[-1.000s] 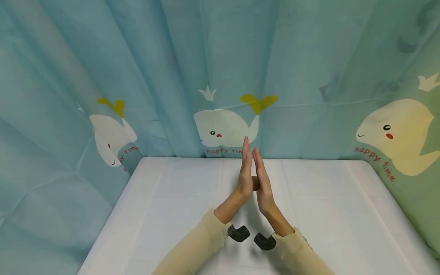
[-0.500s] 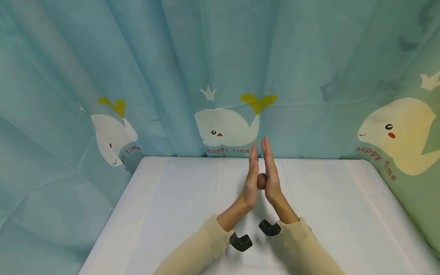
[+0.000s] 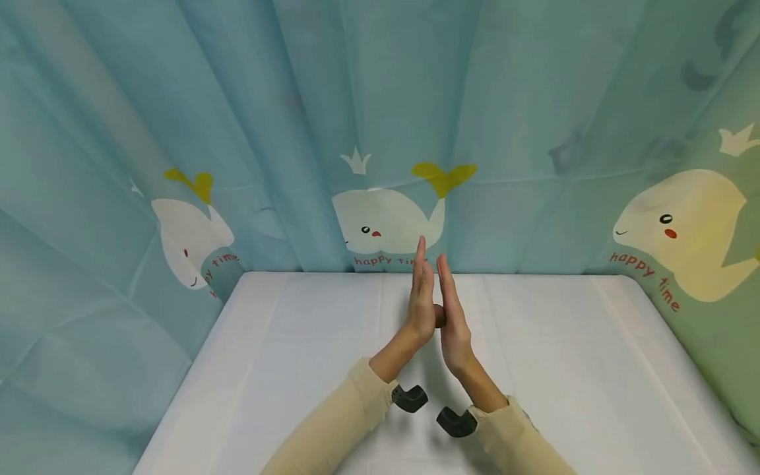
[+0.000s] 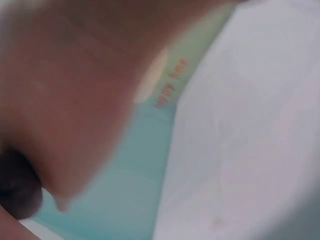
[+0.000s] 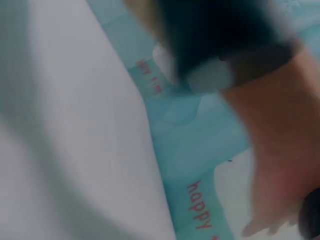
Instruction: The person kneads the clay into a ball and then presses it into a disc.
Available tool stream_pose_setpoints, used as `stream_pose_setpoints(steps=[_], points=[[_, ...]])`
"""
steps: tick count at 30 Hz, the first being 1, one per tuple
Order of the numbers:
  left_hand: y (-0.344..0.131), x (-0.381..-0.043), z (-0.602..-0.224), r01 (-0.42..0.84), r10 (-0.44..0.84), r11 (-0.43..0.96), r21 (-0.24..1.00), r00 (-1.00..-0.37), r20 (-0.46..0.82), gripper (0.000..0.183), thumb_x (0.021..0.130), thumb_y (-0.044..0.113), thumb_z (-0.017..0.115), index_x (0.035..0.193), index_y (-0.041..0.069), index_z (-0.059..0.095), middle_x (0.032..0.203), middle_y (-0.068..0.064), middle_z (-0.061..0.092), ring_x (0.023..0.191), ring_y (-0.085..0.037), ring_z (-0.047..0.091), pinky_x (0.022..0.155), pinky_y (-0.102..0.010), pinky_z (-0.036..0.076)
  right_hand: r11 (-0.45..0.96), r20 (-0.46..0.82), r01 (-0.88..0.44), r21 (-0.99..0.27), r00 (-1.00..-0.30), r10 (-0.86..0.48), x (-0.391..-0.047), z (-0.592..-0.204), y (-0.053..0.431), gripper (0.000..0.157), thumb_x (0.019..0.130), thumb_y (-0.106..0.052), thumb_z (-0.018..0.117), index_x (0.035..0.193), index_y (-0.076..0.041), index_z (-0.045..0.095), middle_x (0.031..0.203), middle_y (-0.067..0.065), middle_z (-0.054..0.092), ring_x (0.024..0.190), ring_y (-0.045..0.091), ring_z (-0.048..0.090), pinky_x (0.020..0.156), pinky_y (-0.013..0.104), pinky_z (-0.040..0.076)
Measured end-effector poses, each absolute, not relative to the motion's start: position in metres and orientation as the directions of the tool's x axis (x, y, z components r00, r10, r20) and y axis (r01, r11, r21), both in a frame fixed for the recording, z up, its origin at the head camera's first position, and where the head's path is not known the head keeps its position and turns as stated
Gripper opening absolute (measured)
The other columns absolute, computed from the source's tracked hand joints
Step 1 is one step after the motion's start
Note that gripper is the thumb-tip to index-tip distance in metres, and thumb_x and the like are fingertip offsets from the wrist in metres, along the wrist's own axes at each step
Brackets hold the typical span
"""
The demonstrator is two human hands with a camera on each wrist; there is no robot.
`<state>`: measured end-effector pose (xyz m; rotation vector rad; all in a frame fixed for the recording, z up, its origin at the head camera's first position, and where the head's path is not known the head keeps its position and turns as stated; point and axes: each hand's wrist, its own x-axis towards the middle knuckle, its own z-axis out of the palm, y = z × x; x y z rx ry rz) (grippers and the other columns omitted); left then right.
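A small brown ball (image 3: 439,316) sits between my two palms, above the white table. My left hand (image 3: 421,310) presses on it from the left with straight fingers pointing away from me. From the other side the flat palm of my right hand (image 3: 456,330) presses against it, its fingertips a little nearer to me than the left ones. Most of the ball is hidden by the hands in the head view. The ball (image 4: 21,187) looks dark and round at the edge of the left wrist view. In the right wrist view the ball (image 5: 311,215) is partly cut off.
A white table (image 3: 564,343) lies beneath the hands. Behind and beside it hangs a blue-green curtain (image 3: 522,132) printed with whales and lettering. A black wrist mount (image 3: 410,398) is on the left arm, and another black mount (image 3: 456,421) on the right.
The palms slide against each other around the ball. Since half a second ago the left hand has gone forward and the right hand back, and both have shifted slightly left with the ball.
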<state>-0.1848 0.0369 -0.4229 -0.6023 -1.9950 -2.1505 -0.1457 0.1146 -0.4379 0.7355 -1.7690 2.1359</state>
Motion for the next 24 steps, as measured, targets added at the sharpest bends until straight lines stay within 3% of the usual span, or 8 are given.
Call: stream_pose_setpoints(steps=[3, 6, 10, 12, 13, 17, 19, 24], points=[[0.036, -0.184, -0.429, 0.352, 0.199, -0.072, 0.933, -0.912, 0.36, 0.065, 0.109, 0.058, 0.017, 0.167, 0.03, 0.006, 0.171, 0.008, 0.006, 0.154, -0.012, 0.014, 0.121, -0.049, 0.018, -0.212, 0.528, -0.502, -0.839, -0.844, -0.091, -0.147, -0.432, 0.116, 0.058, 0.112, -0.032, 0.014, 0.167, -0.015, 0.007, 0.173, 0.004, 0.003, 0.158, 0.021, -0.001, 0.123, 0.03, 0.005], [0.037, -0.178, -0.434, 0.343, 0.258, -0.09, 0.935, -0.899, 0.355, 0.066, 0.109, 0.058, 0.017, 0.167, 0.029, 0.005, 0.164, 0.0, 0.029, 0.111, -0.009, 0.057, 0.091, -0.034, 0.046, -0.205, 0.483, -0.461, -0.863, -0.873, -0.069, -0.154, -0.428, 0.12, 0.057, 0.112, -0.038, 0.014, 0.167, -0.025, 0.008, 0.172, -0.002, 0.007, 0.157, 0.016, 0.004, 0.116, 0.023, 0.02], [0.038, -0.168, -0.43, 0.358, 0.311, -0.115, 0.927, -0.873, 0.376, 0.065, 0.109, 0.056, 0.017, 0.167, 0.03, 0.002, 0.166, 0.002, 0.025, 0.111, -0.001, 0.056, 0.094, -0.031, 0.045, -0.199, 0.42, -0.404, -0.893, -0.907, -0.045, -0.166, -0.43, 0.127, 0.058, 0.111, -0.046, 0.015, 0.167, -0.032, 0.008, 0.172, -0.004, 0.009, 0.151, 0.005, 0.016, 0.069, 0.017, 0.04], [0.038, -0.164, -0.424, 0.365, 0.328, -0.12, 0.923, -0.863, 0.383, 0.066, 0.108, 0.057, 0.016, 0.166, 0.032, 0.001, 0.171, 0.012, 0.0, 0.146, 0.0, 0.025, 0.119, -0.039, 0.023, -0.217, 0.373, -0.357, -0.909, -0.927, -0.036, -0.17, -0.435, 0.132, 0.058, 0.111, -0.048, 0.015, 0.167, -0.033, 0.007, 0.172, -0.001, 0.007, 0.129, 0.002, 0.042, 0.054, 0.019, 0.033], [0.038, -0.162, -0.421, 0.361, 0.346, -0.131, 0.923, -0.856, 0.384, 0.066, 0.107, 0.058, 0.016, 0.166, 0.032, 0.001, 0.171, 0.013, -0.001, 0.152, 0.0, 0.005, 0.123, -0.044, 0.01, -0.237, 0.353, -0.336, -0.912, -0.935, -0.033, -0.171, -0.437, 0.133, 0.058, 0.111, -0.049, 0.015, 0.167, -0.033, 0.006, 0.173, 0.0, 0.006, 0.127, -0.001, 0.043, 0.06, 0.017, 0.038], [0.04, -0.157, -0.41, 0.35, 0.408, -0.169, 0.922, -0.827, 0.388, 0.071, 0.105, 0.062, 0.014, 0.166, 0.028, -0.002, 0.172, 0.011, -0.002, 0.156, -0.009, -0.003, 0.124, -0.052, 0.003, -0.352, 0.319, -0.289, -0.89, -0.947, -0.029, -0.171, -0.447, 0.135, 0.06, 0.111, -0.05, 0.012, 0.167, -0.03, 0.002, 0.173, 0.003, 0.003, 0.132, -0.002, 0.044, 0.099, 0.015, 0.038], [0.041, -0.161, -0.409, 0.354, 0.398, -0.176, 0.919, -0.828, 0.395, 0.071, 0.106, 0.06, 0.012, 0.167, 0.025, -0.002, 0.172, 0.008, -0.003, 0.156, -0.01, -0.002, 0.124, -0.052, 0.002, -0.378, 0.353, -0.314, -0.871, -0.935, -0.038, -0.168, -0.449, 0.131, 0.061, 0.112, -0.049, 0.012, 0.167, -0.026, 0.001, 0.173, 0.004, 0.003, 0.149, -0.002, 0.019, 0.11, 0.016, 0.027], [0.037, -0.176, -0.418, 0.385, 0.321, -0.123, 0.915, -0.857, 0.404, 0.071, 0.107, 0.06, 0.013, 0.167, 0.024, 0.0, 0.172, 0.008, -0.001, 0.156, -0.01, 0.0, 0.124, -0.051, 0.003, -0.312, 0.475, -0.437, -0.843, -0.879, -0.052, -0.153, -0.444, 0.118, 0.059, 0.113, -0.041, 0.012, 0.167, -0.02, 0.003, 0.173, 0.009, 0.005, 0.154, 0.017, 0.016, 0.11, 0.02, 0.028]])
